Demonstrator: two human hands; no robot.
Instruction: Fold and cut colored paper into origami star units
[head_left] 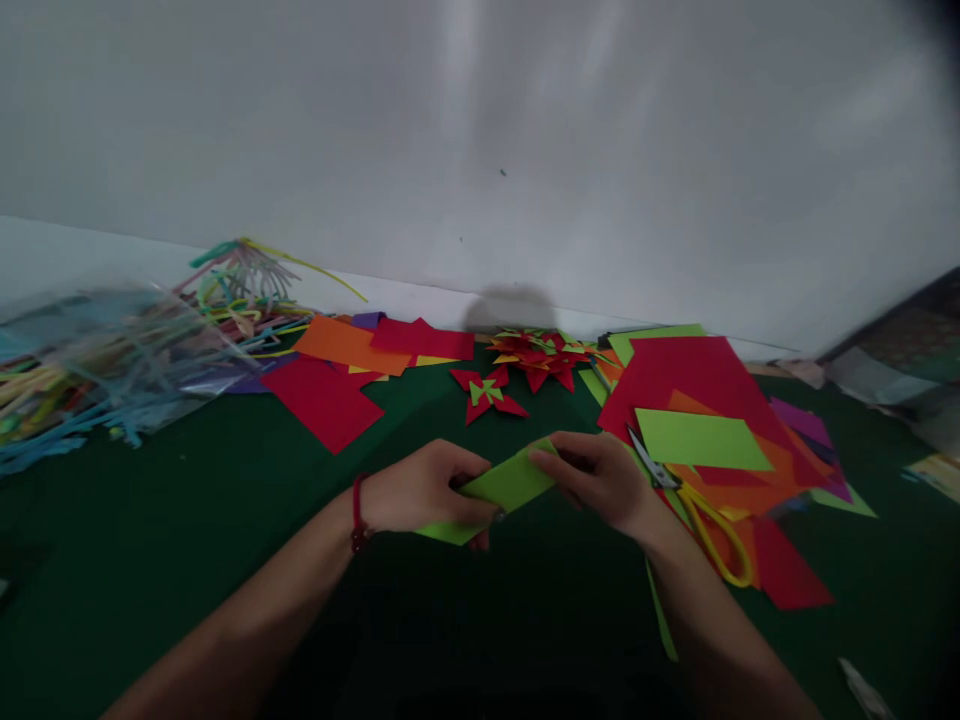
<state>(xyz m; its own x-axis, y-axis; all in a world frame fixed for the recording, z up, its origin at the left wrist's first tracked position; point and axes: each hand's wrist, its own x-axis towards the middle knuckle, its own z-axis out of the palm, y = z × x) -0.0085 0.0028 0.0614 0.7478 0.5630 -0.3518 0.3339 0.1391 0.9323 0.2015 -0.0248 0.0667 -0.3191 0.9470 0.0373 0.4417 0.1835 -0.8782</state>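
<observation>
A strip of light green paper [517, 478] stretches between my two hands above the dark green table. My left hand [431, 490], a red bracelet at its wrist, is closed around the strip's left part, and its end shows below the palm. At the upper right end, my right hand [600, 478] pinches the paper between thumb and fingers. Just beyond the hands lies a red folded-paper flower [489, 393] with a light green centre. Behind it sits a pile of similar red, orange and green folded flowers [544, 355].
Yellow-handled scissors [701, 510] lie on stacked coloured sheets [686, 380] at the right. More red and orange sheets [326, 400] are at the left, near a clear plastic bag [142, 340] and many pipe cleaners [255, 280]. A pale wall [375, 150] rises behind.
</observation>
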